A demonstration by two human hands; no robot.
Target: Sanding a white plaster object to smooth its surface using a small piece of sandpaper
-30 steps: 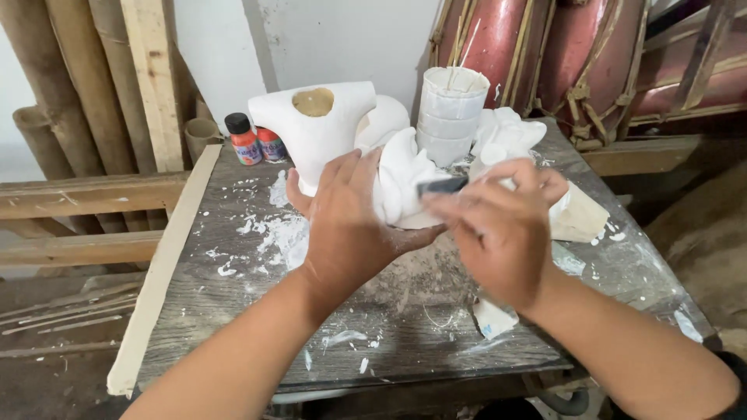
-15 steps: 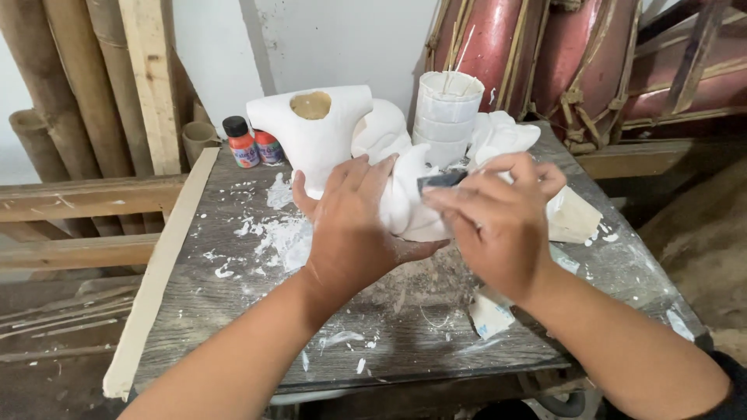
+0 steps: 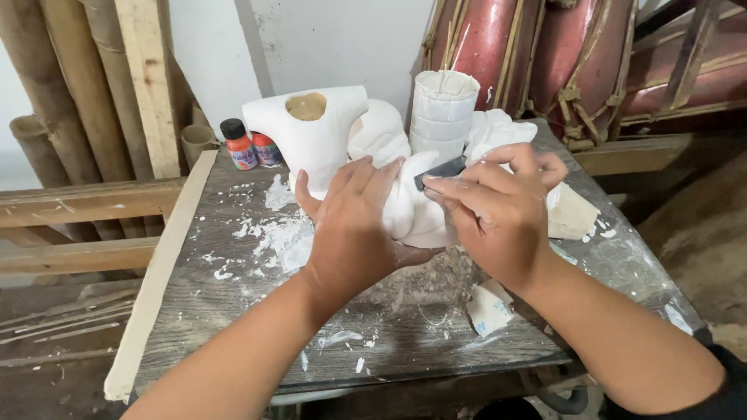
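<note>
Plaster figure (image 3: 408, 210), white and smooth and rounded, sits near the middle of the tabletop (image 3: 233, 311); it is the landmark for everything else. The left hand (image 3: 354, 225) lies over the near side of the figure, fingers wrapped round it to hold it steady; the right hand (image 3: 498, 214) is just right of the figure, its grip closed on a small dark scrap (image 3: 440, 171) that looks like sanding paper, pressed on the figure's top. The step in hand looks like rubbing the surface smooth; the next rub likely calls for a firm hold and a light push, since plaster can chip. Left of the figure lie white crumbs and dust (image 3: 284, 229) on rough grey wood; behind it stands a bigger white plaster shape (image 3: 311, 140) with a hole on top, and a stack of white cups (image 3: 442, 113); behind and to the left are two little paint bottles (image 3: 253, 148).
</note>
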